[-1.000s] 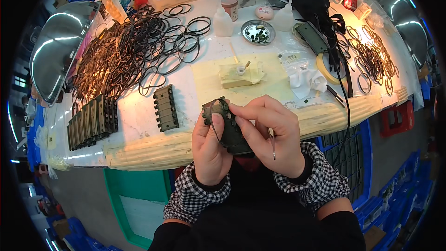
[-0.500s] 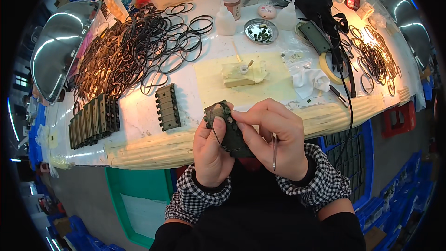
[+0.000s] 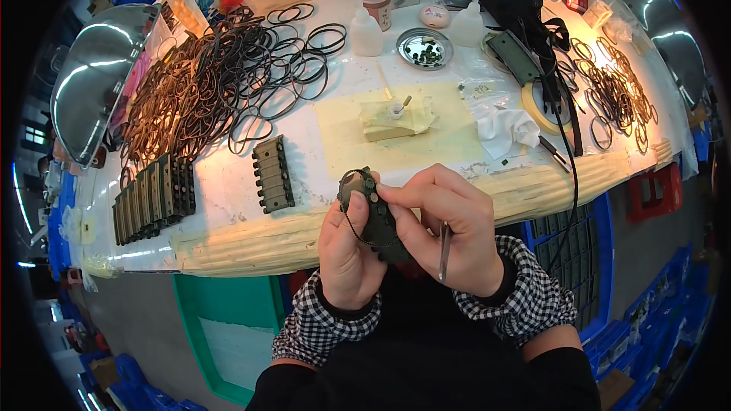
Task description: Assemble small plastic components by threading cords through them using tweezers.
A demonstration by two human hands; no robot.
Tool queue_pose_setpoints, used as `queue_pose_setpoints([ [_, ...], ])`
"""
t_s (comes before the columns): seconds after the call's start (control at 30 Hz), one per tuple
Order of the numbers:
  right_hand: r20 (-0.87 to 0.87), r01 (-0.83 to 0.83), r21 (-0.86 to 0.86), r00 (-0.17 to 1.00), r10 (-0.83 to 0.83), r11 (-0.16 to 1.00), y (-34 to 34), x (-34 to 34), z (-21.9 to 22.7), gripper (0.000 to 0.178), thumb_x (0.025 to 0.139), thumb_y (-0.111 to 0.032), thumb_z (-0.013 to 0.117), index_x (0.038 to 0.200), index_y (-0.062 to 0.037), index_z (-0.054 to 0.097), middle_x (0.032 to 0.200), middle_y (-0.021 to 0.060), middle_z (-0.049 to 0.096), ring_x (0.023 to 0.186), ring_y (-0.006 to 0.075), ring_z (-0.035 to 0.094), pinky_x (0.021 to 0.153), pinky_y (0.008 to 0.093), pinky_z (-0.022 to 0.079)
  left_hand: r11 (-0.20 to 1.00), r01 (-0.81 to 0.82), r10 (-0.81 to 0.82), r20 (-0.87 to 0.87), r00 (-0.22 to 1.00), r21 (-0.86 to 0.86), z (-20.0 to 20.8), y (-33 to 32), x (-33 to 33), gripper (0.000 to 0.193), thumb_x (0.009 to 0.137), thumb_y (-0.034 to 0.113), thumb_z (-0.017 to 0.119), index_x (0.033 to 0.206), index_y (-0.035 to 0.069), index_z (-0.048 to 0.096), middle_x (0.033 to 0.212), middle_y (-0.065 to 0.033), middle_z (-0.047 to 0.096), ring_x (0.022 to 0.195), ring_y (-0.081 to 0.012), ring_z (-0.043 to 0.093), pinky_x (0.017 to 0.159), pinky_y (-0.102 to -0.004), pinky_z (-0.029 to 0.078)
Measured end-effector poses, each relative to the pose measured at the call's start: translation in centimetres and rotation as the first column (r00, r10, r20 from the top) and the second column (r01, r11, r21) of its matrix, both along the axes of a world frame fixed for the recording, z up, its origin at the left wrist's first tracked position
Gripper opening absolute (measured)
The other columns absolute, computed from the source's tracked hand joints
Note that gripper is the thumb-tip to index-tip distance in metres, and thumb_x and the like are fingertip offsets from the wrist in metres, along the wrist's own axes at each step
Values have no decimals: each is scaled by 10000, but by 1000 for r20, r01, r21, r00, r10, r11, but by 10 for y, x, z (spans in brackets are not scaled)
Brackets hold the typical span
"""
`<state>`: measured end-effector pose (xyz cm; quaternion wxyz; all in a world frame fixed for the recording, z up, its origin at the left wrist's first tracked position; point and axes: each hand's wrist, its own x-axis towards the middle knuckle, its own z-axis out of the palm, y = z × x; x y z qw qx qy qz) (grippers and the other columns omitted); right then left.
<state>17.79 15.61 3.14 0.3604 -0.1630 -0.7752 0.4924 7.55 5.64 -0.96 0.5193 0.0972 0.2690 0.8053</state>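
On your far left a row of dark green track pieces lies on the desk below a heap of black rubber rings, with one more track piece lying apart to their right. Your left hand is curled around a dark green wheeled part held just in front of the desk's edge (a thin black band loops along its side). Your right hand pinches that part's top with fingertips while gripping slim metal tweezers, and farther right lie a yellow mat and crumpled white tissue.
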Motion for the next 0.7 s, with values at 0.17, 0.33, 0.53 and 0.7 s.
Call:
queue_pose_setpoints([
  [0.17, 6, -25, -84, 1000, 25, 996, 1, 2, 0, 209, 779, 43, 651, 980, -6, 680, 780, 58, 570, 599, 113, 551, 518, 227, 435, 1000, 9, -9, 6, 1000, -19, 1, 1, 1, 327, 985, 297, 463, 1197, 50, 498, 1092, -75, 582, 1009, -192, 573, 881, -350, 483],
  [0.33, 13, -10, -21, 1000, 10, 1000, 1, 2, 3, 225, 782, 52, 646, 995, -12, 679, 800, 67, 581, 593, 119, 556, 508, 230, 441, 1000, -5, 3, -86, 996, -19, 1, 1, -2, 303, 985, 285, 466, 1160, 39, 492, 1047, -63, 566, 989, -182, 559, 873, -348, 468],
  [0.53, -6, 3, 70, 1000, -2, 998, -4, 1, 0, 252, 773, 53, 652, 1014, -20, 674, 824, 84, 593, 624, 167, 604, 537, 257, 485, 994, 42, -33, -87, 996, 101, 1, 3, -8, 275, 973, 247, 487, 1134, 24, 494, 1065, -76, 549, 1007, -176, 542, 876, -329, 461],
  [0.7, -14, -3, 110, 1000, 5, 994, 1, 0, 4, 191, 780, 16, 674, 966, -24, 677, 812, 71, 602, 591, 137, 577, 502, 241, 456, 997, -48, 63, -230, 971, 68, 5, 3, -8, 296, 959, 222, 498, 1155, 3, 469, 1081, -98, 532, 1035, -218, 534, 920, -359, 446],
])
